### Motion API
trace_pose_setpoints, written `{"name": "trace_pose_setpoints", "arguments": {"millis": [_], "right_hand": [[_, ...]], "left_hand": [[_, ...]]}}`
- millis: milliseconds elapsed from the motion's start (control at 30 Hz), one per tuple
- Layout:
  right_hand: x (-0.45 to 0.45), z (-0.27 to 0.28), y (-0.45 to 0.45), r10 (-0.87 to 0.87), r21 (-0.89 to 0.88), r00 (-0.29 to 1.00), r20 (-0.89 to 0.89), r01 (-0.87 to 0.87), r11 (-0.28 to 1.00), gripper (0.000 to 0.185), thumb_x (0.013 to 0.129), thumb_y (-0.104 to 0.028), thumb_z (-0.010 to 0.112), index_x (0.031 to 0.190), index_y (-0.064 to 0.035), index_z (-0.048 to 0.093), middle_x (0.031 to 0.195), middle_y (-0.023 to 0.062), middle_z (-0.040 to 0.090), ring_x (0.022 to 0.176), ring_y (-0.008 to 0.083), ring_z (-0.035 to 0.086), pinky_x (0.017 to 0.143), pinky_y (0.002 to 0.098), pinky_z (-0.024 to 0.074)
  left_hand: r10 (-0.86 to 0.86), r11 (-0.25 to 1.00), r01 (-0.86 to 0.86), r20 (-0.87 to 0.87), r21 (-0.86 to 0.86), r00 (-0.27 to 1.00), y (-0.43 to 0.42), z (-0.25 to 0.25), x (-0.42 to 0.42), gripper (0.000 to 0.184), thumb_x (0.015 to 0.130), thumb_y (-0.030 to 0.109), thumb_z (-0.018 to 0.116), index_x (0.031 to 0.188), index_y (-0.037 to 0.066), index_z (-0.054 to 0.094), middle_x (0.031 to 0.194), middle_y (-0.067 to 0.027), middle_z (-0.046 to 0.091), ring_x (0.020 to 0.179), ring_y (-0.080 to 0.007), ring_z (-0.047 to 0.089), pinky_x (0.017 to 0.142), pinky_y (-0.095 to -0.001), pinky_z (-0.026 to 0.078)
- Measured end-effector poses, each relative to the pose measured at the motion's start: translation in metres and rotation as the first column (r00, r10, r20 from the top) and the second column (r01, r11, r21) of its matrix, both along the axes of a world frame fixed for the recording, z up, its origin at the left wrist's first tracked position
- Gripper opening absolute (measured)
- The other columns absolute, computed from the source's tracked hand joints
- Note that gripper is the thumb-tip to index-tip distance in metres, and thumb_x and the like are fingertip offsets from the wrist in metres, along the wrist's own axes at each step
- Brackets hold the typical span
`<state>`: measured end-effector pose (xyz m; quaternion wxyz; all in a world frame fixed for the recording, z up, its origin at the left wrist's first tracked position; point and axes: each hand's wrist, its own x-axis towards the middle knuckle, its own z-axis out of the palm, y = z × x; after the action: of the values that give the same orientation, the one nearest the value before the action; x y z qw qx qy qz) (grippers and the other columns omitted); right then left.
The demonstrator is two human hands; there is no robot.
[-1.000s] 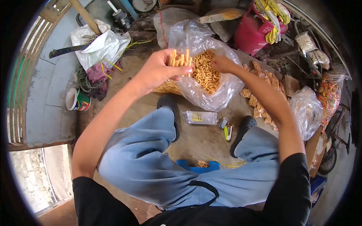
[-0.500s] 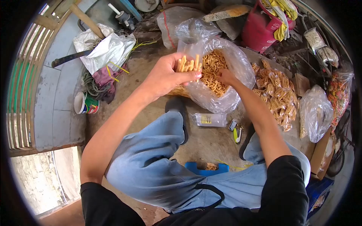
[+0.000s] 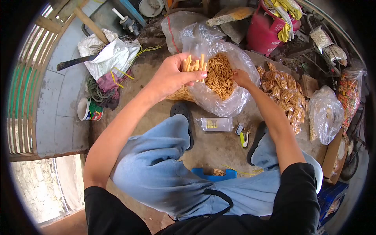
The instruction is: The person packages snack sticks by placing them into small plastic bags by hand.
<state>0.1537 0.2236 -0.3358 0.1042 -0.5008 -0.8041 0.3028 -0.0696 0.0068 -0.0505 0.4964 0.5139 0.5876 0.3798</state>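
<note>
My left hand [image 3: 174, 76] is wrapped round a small clear plastic bag [image 3: 196, 49] with several snack sticks [image 3: 194, 65] standing in it. To its right lies a large open plastic bag [image 3: 209, 102] full of short brown snack sticks [image 3: 220, 76]. My right hand [image 3: 241, 78] is at the right side of that heap, its fingers bent together; whatever they may hold is too small to make out. Filled snack packets [image 3: 284, 88] are piled to the right of the large bag.
A flat clear packet [image 3: 216, 124] and a green stapler [image 3: 244, 139] lie on the floor before my feet. A blue stool [image 3: 223, 177] is between my legs. A red bin [image 3: 266, 35] stands at the back, a white bucket [image 3: 90, 109] at the left.
My right hand has moved from the upper part of the snack heap to its right edge. My left hand keeps its hold on the small bag. The view has shifted slightly.
</note>
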Motion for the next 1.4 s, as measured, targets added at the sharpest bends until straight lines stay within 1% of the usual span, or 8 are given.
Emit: {"name": "trace_pose_setpoints", "arguments": {"millis": [267, 600, 700, 767, 867, 967, 1167, 1400], "right_hand": [[-0.006, -0.001, -0.034, 0.354, 0.187, 0.923, 0.151, -0.379, 0.907, 0.031, 0.076, -0.012, 0.061, 0.107, -0.0119, 0.067, 0.103, 0.0128, 0.063, 0.1, 0.0322, 0.061, 0.087, 0.0401, 0.0494], [-0.03, -0.012, -0.02, 0.275, 0.108, 0.906, 0.321, -0.323, 0.94, 0.021, 0.081, -0.018, 0.059, 0.098, -0.009, 0.068, 0.091, 0.0159, 0.067, 0.089, 0.0356, 0.064, 0.078, 0.0456, 0.0516], [-0.02, -0.01, -0.004, 0.171, 0.181, 0.975, 0.143, -0.196, 0.964, 0.024, 0.08, -0.023, 0.061, 0.097, -0.0078, 0.069, 0.082, 0.0186, 0.067, 0.081, 0.0379, 0.064, 0.074, 0.0478, 0.0516], [-0.015, -0.006, 0.012, 0.209, 0.115, 0.978, -0.02, -0.206, 0.972, 0.027, 0.08, -0.026, 0.065, 0.1, -0.0082, 0.07, 0.083, 0.0141, 0.069, 0.076, 0.0275, 0.066, 0.066, 0.0406, 0.0528], [-0.008, 0.058, 0.022, 0.185, -0.222, 0.977, -0.109, -0.205, 0.953, 0.026, 0.082, -0.025, 0.066, 0.1, -0.0071, 0.071, 0.079, 0.0054, 0.069, 0.07, 0.013, 0.061, 0.058, 0.0296, 0.0493], [-0.001, 0.122, 0.032, 0.23, -0.258, 0.925, -0.303, -0.312, 0.914, 0.025, 0.085, -0.025, 0.065, 0.101, -0.0074, 0.072, 0.076, -0.0011, 0.065, 0.068, 0.0058, 0.055, 0.058, 0.0227, 0.0446], [0.014, 0.306, -0.019, 0.216, -0.122, 0.816, -0.536, -0.328, 0.937, 0.023, 0.089, -0.02, 0.064, 0.107, -0.0056, 0.069, 0.087, -0.002, 0.067, 0.071, 0.0041, 0.054, 0.058, 0.0208, 0.043], [0.054, 0.404, -0.129, 0.313, 0.153, 0.878, -0.362, -0.275, 0.949, 0.025, 0.089, -0.014, 0.065, 0.109, 0.0003, 0.067, 0.087, -0.0009, 0.068, 0.074, 0.0019, 0.054, 0.067, 0.0183, 0.044]], "left_hand": [[-0.032, 0.999, 0.032, -0.001, 0.013, 0.999, 0.005, -0.002, 0.005, 0.035, 0.085, 0.014, 0.071, 0.114, 0.001, 0.057, 0.098, -0.0068, 0.068, 0.085, -0.01, 0.064, 0.069, -0.0235, 0.05], [-0.019, 1.0, 0.019, 0.016, 0.01, 1.0, 0.008, -0.008, 0.007, 0.033, 0.084, 0.014, 0.073, 0.111, 0.003, 0.059, 0.089, -0.003, 0.067, 0.074, -0.0062, 0.059, 0.067, -0.0215, 0.049], [-0.02, 1.0, 0.02, 0.005, 0.011, 1.0, 0.008, -0.009, 0.005, 0.031, 0.083, 0.014, 0.073, 0.109, 0.003, 0.06, 0.088, -0.0015, 0.066, 0.072, -0.0059, 0.058, 0.065, -0.0213, 0.048], [-0.022, 1.0, 0.022, 0.004, 0.013, 1.0, 0.007, -0.006, 0.004, 0.03, 0.083, 0.014, 0.073, 0.108, 0.003, 0.061, 0.087, -0.0008, 0.065, 0.071, -0.0056, 0.057, 0.064, -0.0212, 0.048], [-0.031, 0.999, 0.031, 0.015, 0.018, 0.999, 0.005, -0.001, 0.006, 0.03, 0.083, 0.015, 0.074, 0.108, 0.004, 0.061, 0.086, -0.0001, 0.065, 0.071, -0.0054, 0.057, 0.062, -0.0216, 0.048], [-0.065, 0.996, 0.063, 0.037, 0.065, 0.997, 0.006, -0.005, 0.006, 0.032, 0.082, 0.016, 0.075, 0.108, 0.004, 0.061, 0.085, 0.0006, 0.064, 0.071, -0.0052, 0.057, 0.061, -0.0216, 0.048], [-0.135, 0.988, 0.133, 0.023, 0.082, 0.991, 0.006, 0.006, 0.02, 0.033, 0.079, 0.017, 0.078, 0.106, 0.004, 0.062, 0.084, 0.0016, 0.063, 0.073, -0.0057, 0.058, 0.063, -0.0215, 0.049], [-0.32, 0.923, 0.342, -0.14, 0.178, 0.937, 0.002, 0.025, 0.042, 0.033, 0.075, 0.018, 0.082, 0.097, 0.003, 0.063, 0.082, 0.0016, 0.061, 0.076, -0.0065, 0.055, 0.067, -0.0232, 0.045]]}}
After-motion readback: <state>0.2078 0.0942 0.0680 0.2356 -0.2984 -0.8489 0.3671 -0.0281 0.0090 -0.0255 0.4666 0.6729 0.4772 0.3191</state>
